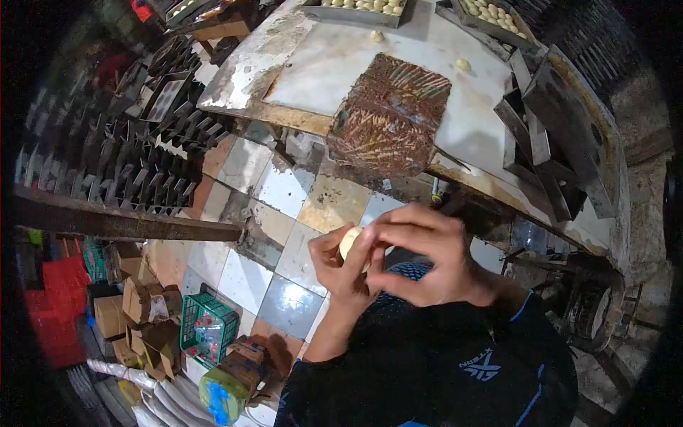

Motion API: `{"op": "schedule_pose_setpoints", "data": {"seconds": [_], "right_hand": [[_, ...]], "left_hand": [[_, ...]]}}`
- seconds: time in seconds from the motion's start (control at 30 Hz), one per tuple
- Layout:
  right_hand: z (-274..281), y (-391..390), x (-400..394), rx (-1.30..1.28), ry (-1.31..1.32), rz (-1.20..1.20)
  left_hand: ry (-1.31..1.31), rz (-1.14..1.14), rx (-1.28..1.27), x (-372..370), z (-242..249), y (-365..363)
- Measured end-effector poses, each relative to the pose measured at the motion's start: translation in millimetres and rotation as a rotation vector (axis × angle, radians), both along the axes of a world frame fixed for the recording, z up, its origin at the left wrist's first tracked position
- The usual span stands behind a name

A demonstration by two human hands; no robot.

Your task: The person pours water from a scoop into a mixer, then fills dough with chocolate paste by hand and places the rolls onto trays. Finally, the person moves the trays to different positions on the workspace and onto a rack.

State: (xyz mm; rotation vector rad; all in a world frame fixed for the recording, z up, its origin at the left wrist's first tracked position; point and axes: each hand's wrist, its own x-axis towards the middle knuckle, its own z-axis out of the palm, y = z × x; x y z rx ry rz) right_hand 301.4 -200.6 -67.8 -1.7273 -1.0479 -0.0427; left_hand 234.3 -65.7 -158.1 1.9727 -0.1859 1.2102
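Just above my lap, my left hand [340,267] is closed around a small, smooth, pale dough ball [348,243], part of it hidden by the fingers. My right hand [430,249] meets the left from the right side, its fingers bent and their tips at the ball's right edge. Beyond my hands a worn brown slab [391,117] with a rough, streaked surface overhangs the front edge of the white-topped table [313,71]. One loose dough ball [376,36] lies behind the slab, and another dough ball [463,65] sits to its right.
At the table's back stand a tray [356,13] and a second tray [498,21], each holding several dough balls. Metal pans [544,142] lean at the right. Stacked metal moulds [107,171] fill the left. A green crate [206,329] with bottles and cardboard boxes [139,306] stand on the tiled floor.
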Motion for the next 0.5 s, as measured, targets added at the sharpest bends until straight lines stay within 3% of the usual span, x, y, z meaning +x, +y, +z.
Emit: {"op": "schedule_pose_setpoints", "data": {"seconds": [0.1,0.17,0.2,0.23,0.3,0.33,0.43,0.5], "right_hand": [[-6,-11,-10,-0.06,-0.158,-0.119],[-11,-28,-6,0.023,-0.28,-0.134],[-8,-37,-3,0.061,-0.289,-0.176],[-3,-49,0,0.059,-0.285,-0.207],[11,-76,6,0.09,-0.026,-0.268],[25,-92,8,0.031,0.195,-0.317],[1,-140,22,0.137,0.259,-0.211],[-9,-170,25,0.249,0.136,-0.29]], "left_hand": [[0.21,0.034,0.048,0,26,-15],[0.229,-0.225,-0.316,10,35,-30],[0.238,-0.255,-0.31,14,33,-38],[0.246,-0.463,-0.502,18,30,-46],[0.274,-0.87,-0.887,28,23,-63],[0.193,-0.927,-0.873,37,18,-79],[0.124,-0.941,-0.515,69,21,-115],[0.102,-0.862,-0.475,89,29,-150]]}}
